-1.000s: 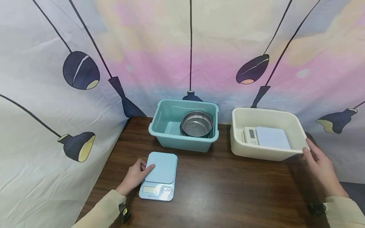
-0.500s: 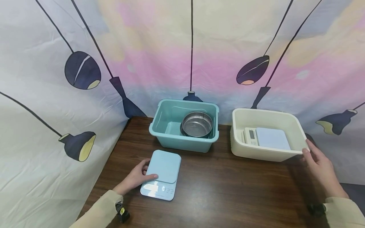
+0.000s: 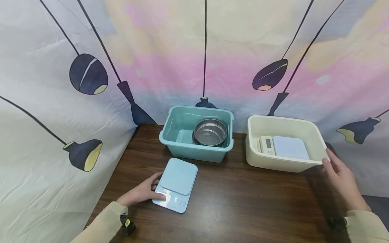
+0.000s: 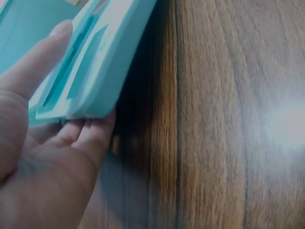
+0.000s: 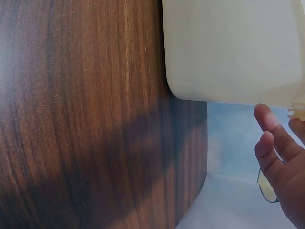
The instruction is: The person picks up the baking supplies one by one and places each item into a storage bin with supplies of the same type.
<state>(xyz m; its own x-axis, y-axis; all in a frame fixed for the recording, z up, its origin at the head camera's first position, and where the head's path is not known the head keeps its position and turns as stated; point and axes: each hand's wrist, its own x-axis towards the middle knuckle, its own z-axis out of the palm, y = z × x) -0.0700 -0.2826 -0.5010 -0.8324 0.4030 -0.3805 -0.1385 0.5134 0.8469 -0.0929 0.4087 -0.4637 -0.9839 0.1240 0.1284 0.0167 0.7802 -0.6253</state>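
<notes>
My left hand [image 3: 141, 191] grips a light blue digital kitchen scale [image 3: 178, 177] at its near left side. The thumb lies on top by the display, and the other fingers curl underneath. In the left wrist view the scale [image 4: 90, 67] is tilted, and a dark gap shows between its raised edge and the table. At the far right my right hand [image 3: 341, 177] holds the rim corner of a cream plastic bin [image 3: 282, 165], thumb at the rim. Two fingertips [image 5: 264, 114] stand free below the bin in the right wrist view. Inside this bin lies a cream scale [image 3: 290, 147] with a white platform.
A teal plastic bin [image 3: 197, 153] stands at the back of the dark wooden table [image 3: 243, 202], left of the cream one. Round metal sieves or pans [image 3: 210, 132] sit in its right half. Behind the table hangs a printed cloth [image 3: 170, 50].
The blue scale has shifted slightly right and away from me and turned a little clockwise. My left hand has slid down to its near end, fingers now beneath. My right hand keeps its place.
</notes>
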